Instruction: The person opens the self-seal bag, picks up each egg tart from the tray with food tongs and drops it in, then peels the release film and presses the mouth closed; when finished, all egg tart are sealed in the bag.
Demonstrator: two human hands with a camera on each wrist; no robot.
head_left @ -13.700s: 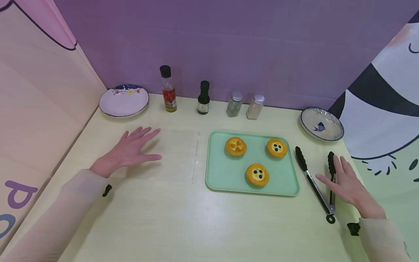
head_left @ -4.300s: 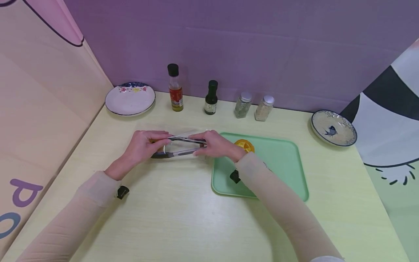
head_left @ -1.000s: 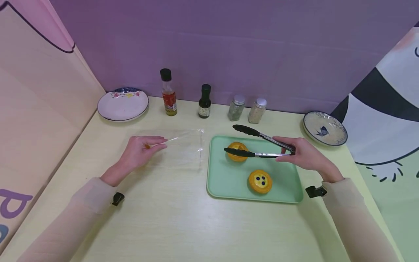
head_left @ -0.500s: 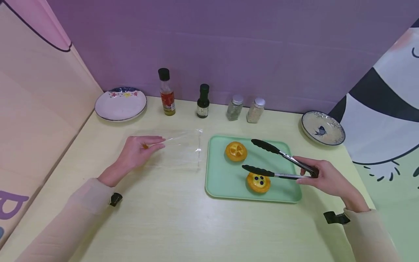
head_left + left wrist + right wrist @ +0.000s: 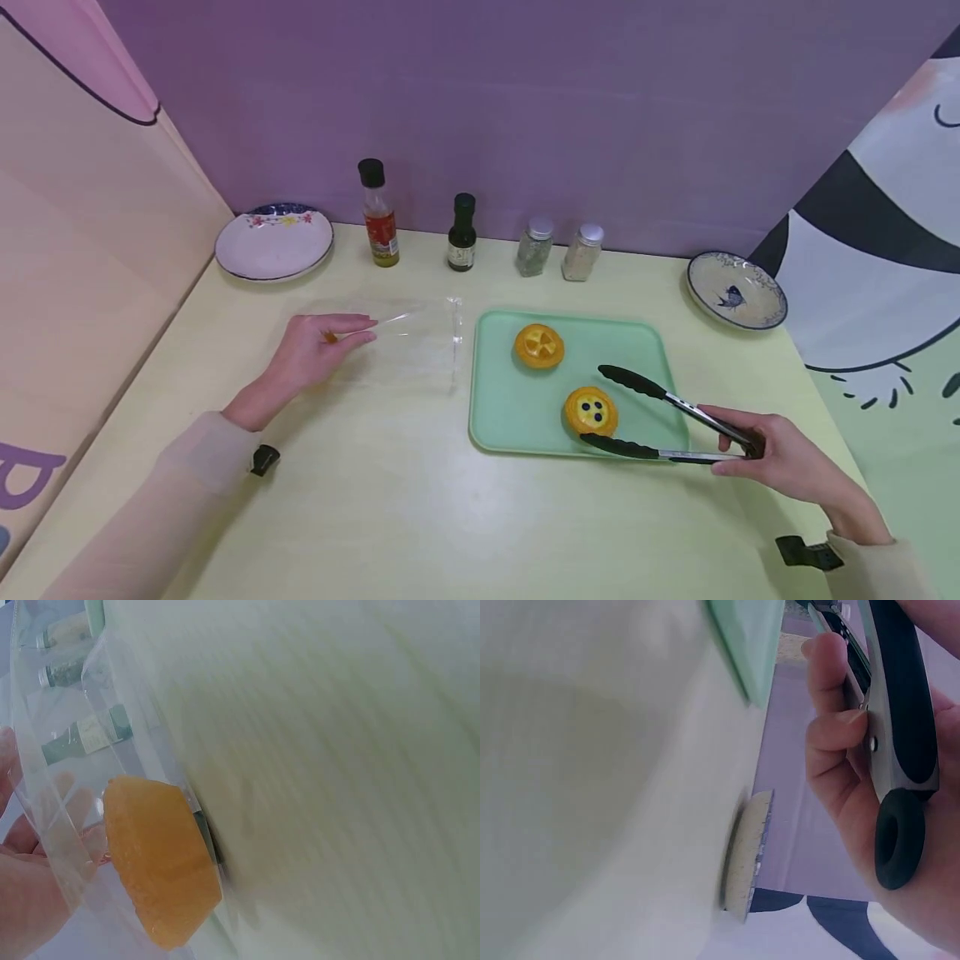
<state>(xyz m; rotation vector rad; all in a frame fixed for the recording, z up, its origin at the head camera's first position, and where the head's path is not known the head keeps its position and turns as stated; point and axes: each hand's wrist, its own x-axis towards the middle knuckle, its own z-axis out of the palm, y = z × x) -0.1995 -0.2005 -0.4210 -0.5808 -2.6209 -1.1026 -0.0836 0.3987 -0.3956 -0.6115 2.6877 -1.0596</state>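
My left hand (image 5: 318, 346) pinches the edge of a clear plastic bag (image 5: 420, 333), which spreads to the right over the table. Inside the bag, in the left wrist view, is a tart (image 5: 161, 859) showing its golden side. My right hand (image 5: 787, 458) grips black-and-steel tongs (image 5: 686, 408) near the hinge end, their arms spread apart. The tongs' tips reach over the green tray (image 5: 495, 417), one beyond and one at the near edge of a tart with blue dots (image 5: 591, 412). Another tart with a cross-like top (image 5: 538, 346) lies farther back on the tray.
Along the back stand a floral plate (image 5: 273, 246), a red-labelled bottle (image 5: 381, 225), a dark bottle (image 5: 462, 237), two silver-capped shakers (image 5: 535, 250) and, at right, a bird-patterned dish (image 5: 738, 292). A purple backdrop (image 5: 525, 108) rises behind them.
Since the first frame, the tongs were picked up, the bag was lifted and one dotted tart left the tray. In the last second the tongs moved right and nearer, to the remaining dotted tart.
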